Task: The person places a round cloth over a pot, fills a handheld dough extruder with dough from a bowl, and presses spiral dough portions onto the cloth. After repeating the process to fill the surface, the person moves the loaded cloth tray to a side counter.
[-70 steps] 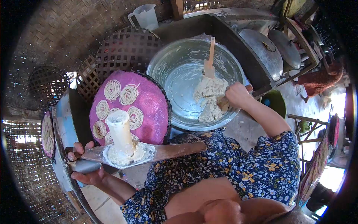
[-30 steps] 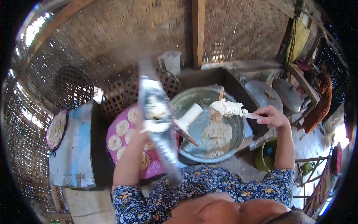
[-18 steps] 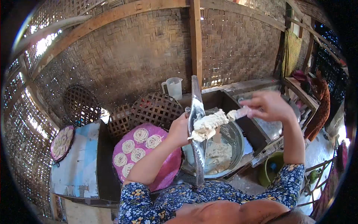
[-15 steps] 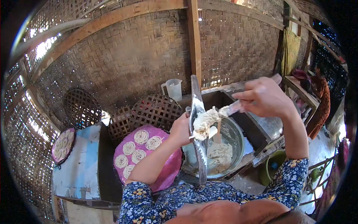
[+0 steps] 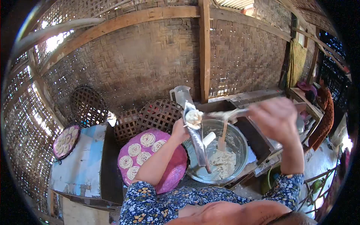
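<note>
My left hand (image 5: 180, 132) grips a long narrow wooden press (image 5: 197, 144) with a white tube (image 5: 209, 139) at its side. A lump of pale dough (image 5: 194, 117) fills the opening at its top. My right hand (image 5: 275, 119), smeared by motion, is closed around a dough-coated spatula (image 5: 228, 113), whose tip is close to that lump. Below, a metal basin (image 5: 245, 152) holds more dough (image 5: 223, 165) and a wooden paddle (image 5: 222, 144). On my left, a round pink-covered tray (image 5: 174, 176) bears several coiled dough nests (image 5: 143, 158).
A plastic jug (image 5: 182, 94) and woven baskets (image 5: 161, 112) stand against the wall. Another tray of coils (image 5: 66, 141) leans at the left by a blue-white box (image 5: 77, 161). A green bucket (image 5: 267, 182) sits low right. A person in orange (image 5: 325, 116) is at the far right.
The spatula has drawn away to the right from the press, leaving dough at its opening. The press has tilted, its lower end swinging right. My view has shifted slightly left.
</note>
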